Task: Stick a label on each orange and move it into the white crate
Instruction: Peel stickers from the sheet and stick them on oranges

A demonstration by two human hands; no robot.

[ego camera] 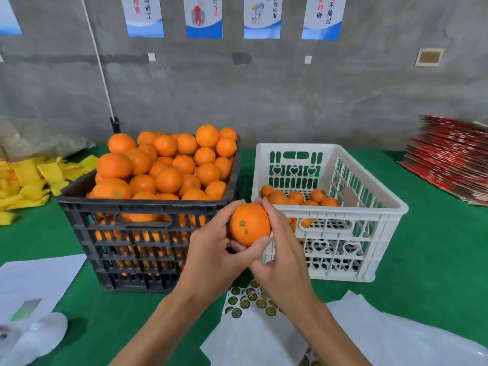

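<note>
White paper sheets [264,336] and round labels [245,299] lie nearest us on the green surface [435,260].
Our left hand [211,257] and right hand [282,260] both curl around one orange [249,224] before the white crate [343,212]; posters [203,17] line the grey concrete wall [290,96].

I see bright orange fruit [169,165] heaped in a black slatted crate [137,244], beside a white crate [351,215] with heart-shaped cutouts. The bench [433,247] is covered in green. Round gold-and-dark labels [248,299] dot a white sheet; yellow pieces [34,178] lie far left, a red stack [454,157] far right.
</note>
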